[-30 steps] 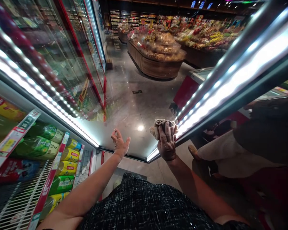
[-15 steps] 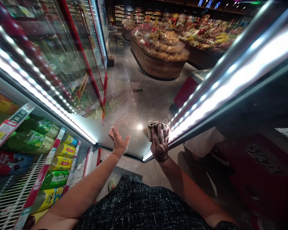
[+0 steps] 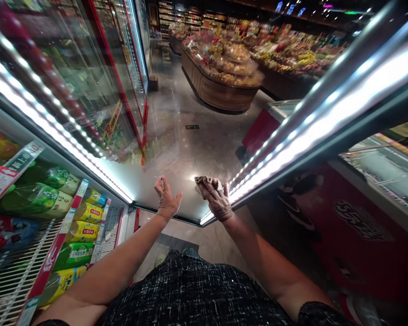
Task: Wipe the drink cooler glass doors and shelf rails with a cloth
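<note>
A crumpled, light-and-dark cloth (image 3: 204,182) is pressed against the glass door (image 3: 177,149) under my right hand (image 3: 217,199), whose fingers lie over it. This hand is close to the bright light strip (image 3: 279,136) along the door's right edge. To its left, my left hand (image 3: 167,198) is raised at the lower part of the glass with its fingers apart and nothing in it. Whether its fingertips touch the pane I cannot tell. Below both hands runs the door's lower frame (image 3: 177,220).
Left of me are fridge shelves with wire racks (image 3: 10,267) and green bottles (image 3: 44,199). A red chest freezer (image 3: 347,244) stands at right. Through the glass show a rounded wooden display stand (image 3: 224,93) and the shiny floor (image 3: 170,108).
My right hand has slid a little to the left with the cloth, away from the right light strip. My left hand has hardly moved. The view has shifted slightly.
</note>
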{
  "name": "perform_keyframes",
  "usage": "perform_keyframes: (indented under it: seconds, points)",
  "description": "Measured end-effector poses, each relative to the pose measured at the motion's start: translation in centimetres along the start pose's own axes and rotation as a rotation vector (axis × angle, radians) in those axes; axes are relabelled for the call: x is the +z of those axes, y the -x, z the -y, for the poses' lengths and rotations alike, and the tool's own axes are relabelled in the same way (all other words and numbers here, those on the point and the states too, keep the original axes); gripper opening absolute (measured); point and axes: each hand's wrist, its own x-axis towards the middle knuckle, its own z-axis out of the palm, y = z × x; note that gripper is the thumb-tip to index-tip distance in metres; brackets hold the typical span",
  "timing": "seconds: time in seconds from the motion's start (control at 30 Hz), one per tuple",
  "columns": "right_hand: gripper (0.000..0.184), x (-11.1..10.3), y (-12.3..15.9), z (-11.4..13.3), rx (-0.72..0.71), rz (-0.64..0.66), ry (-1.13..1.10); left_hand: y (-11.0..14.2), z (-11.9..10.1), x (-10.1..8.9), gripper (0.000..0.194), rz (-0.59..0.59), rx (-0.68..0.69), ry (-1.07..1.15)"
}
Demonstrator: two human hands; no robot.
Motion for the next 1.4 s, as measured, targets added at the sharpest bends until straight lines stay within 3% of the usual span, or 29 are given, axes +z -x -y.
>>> perform_keyframes:
  seconds: [0.13,0.33,0.53,0.67,0.8,0.93,1.23,1.4]
  points:
    - [0.057,-1.0,-0.3,-0.8,-0.059,0.071,0.037,-0.3,0.8,-1.0,0.088,0.025,0.072,-0.023]
    - [0.052,-2.1,-1.4,-1.0,0.074,-0.067,0.108,-0.9,1.6,-2.4,0.085,0.114,0.081,-0.028]
    - [0.034,-1.7,-0.4,-0.3,0.119,0.048,0.182,-1.5,1.6,-3.3,0.086,0.209,0.075,-0.026]
    - [0.027,-2.5,-1.1,-1.0,0.174,-0.002,0.155,-1.9,1.6,-3.8,0.086,0.252,0.075,-0.036]
    - [0.022,-1.3,-0.1,-0.8,0.263,-0.018,0.169,-2.5,1.7,-4.6,0.086,0.3,0.074,-0.062]
    - [0.014,0.2,0.6,0.2,0.253,0.016,0.147,-3.2,2.1,-5.7,0.084,0.345,0.07,-0.115]
    - [0.022,1.7,-2.1,1.8,0.232,-0.091,0.088,-4.4,3.8,-7.0,0.08,0.282,0.115,-0.138]
    - [0.023,2.8,-2.9,2.8,0.219,-0.031,0.095,-5.2,4.6,-8.0,0.079,0.244,0.113,-0.166]
